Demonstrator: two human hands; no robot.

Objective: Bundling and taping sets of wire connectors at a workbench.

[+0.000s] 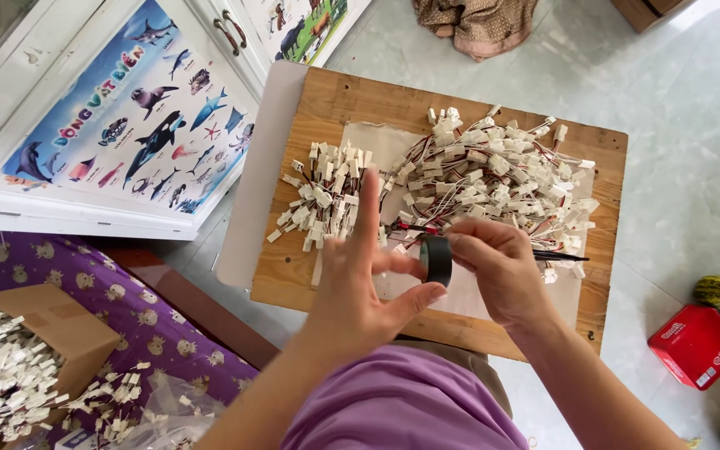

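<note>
wooden board (pixel 335 100), white connector piles (pixel 493 167), paper sheet (pixel 377 142)

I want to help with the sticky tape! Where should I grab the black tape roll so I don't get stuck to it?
Probably by the smooth outer rim of the tape roll, pinching it across from the right, as the right hand does. The roll stands on edge, its hole facing sideways, so the rim is free there. On its left, the left hand has its thumb at the roll.
</note>
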